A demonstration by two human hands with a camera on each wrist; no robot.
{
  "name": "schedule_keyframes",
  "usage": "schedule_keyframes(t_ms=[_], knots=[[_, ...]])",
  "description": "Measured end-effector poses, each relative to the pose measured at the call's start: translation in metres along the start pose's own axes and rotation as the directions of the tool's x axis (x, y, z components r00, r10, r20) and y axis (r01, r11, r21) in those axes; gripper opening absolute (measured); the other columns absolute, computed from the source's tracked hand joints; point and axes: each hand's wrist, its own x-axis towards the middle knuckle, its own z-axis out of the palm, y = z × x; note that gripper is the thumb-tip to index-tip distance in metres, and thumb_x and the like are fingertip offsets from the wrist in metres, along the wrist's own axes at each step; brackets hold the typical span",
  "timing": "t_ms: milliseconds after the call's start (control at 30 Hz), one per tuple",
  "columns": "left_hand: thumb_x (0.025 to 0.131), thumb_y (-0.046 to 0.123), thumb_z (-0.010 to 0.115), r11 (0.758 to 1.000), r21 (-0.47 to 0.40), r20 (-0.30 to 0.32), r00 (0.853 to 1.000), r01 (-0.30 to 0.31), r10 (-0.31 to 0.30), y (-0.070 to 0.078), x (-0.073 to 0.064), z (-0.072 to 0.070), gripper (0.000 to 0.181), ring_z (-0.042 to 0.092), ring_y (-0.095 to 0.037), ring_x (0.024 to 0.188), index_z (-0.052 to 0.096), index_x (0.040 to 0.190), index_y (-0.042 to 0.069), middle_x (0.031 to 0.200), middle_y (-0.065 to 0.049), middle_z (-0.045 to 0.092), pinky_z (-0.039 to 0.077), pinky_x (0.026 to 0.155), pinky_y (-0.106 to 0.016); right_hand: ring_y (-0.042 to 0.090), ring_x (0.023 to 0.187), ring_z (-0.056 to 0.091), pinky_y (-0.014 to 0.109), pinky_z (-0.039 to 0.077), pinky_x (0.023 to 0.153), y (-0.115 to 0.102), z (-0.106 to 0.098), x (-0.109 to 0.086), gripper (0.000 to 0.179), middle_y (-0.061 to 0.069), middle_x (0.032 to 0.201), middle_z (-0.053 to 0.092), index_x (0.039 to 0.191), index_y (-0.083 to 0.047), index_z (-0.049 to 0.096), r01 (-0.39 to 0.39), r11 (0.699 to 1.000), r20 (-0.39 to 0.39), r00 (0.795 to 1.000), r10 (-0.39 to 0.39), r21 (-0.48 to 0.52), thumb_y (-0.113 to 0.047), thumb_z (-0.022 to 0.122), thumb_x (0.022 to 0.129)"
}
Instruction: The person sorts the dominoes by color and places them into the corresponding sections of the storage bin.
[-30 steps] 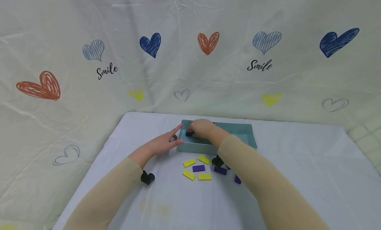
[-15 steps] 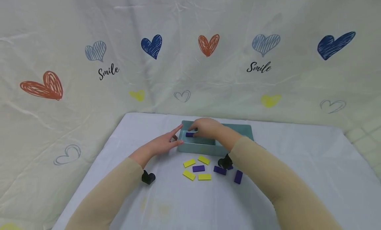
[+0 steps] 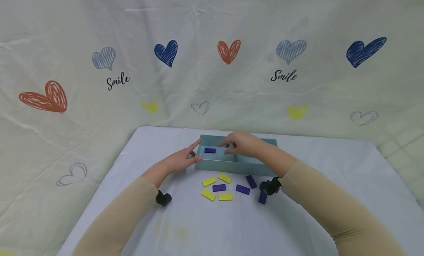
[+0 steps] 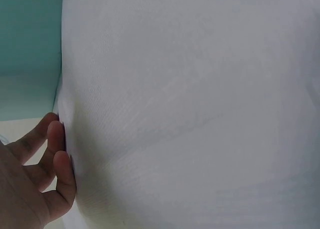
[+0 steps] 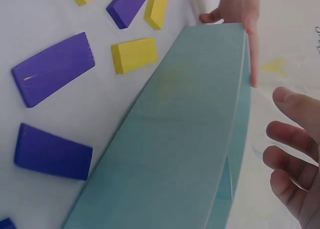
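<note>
A teal divided box [image 3: 232,167] stands at the back of the table. One purple wooden block [image 3: 210,150] lies flat in its left compartment. My left hand [image 3: 179,161] rests at the box's left end, thumb and index finger spread along that wall; in the left wrist view several of its fingertips [image 4: 59,161] touch the white cloth. My right hand [image 3: 244,143] hovers over the box just right of the block, fingers loosely bent and holding nothing. In the right wrist view this right hand [image 5: 297,154] is beside the box's rim with a gap between thumb and fingers.
In front of the box lie several yellow blocks [image 3: 226,197] and several purple blocks [image 3: 243,189], loose on the white cloth [image 3: 198,226]. Dark wrist cameras [image 3: 269,186] hang under both sleeves. A curtain printed with hearts [image 3: 228,51] rises behind the table.
My right hand has let go of the purple block, which now lies in the left compartment, and has drawn back to the right. The left hand stays at the box's end.
</note>
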Motion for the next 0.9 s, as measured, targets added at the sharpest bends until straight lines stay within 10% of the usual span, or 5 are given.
schedule_keyframes(t_ms=[400, 900], knots=[[0.095, 0.062, 0.051, 1.000, -0.003, -0.011, 1.000, 0.009, -0.009, -0.002, 0.003, 0.003, 0.077, 0.055, -0.026, 0.116, 0.002, 0.153, 0.055, 0.137, -0.006, 0.053, 0.041, 0.103, -0.052, 0.002, 0.075, 0.055, 0.023, 0.050, 0.067, 0.012, 0.008, -0.061, 0.030, -0.007, 0.097, 0.065, 0.121, -0.020, 0.073, 0.102, 0.994, -0.092, 0.990, -0.104, -0.030, -0.020, 0.074, 0.090], [0.095, 0.064, 0.050, 0.999, 0.016, -0.008, 1.000, 0.029, -0.028, 0.000, 0.003, 0.003, 0.077, 0.053, -0.027, 0.120, 0.001, 0.154, 0.055, 0.139, -0.006, 0.052, 0.040, 0.104, -0.054, 0.000, 0.079, 0.056, 0.023, 0.051, 0.067, 0.024, 0.038, -0.133, 0.026, -0.007, 0.102, 0.068, 0.114, -0.020, 0.076, 0.018, 0.999, -0.024, 1.000, -0.017, 0.028, -0.019, 0.076, 0.088]])
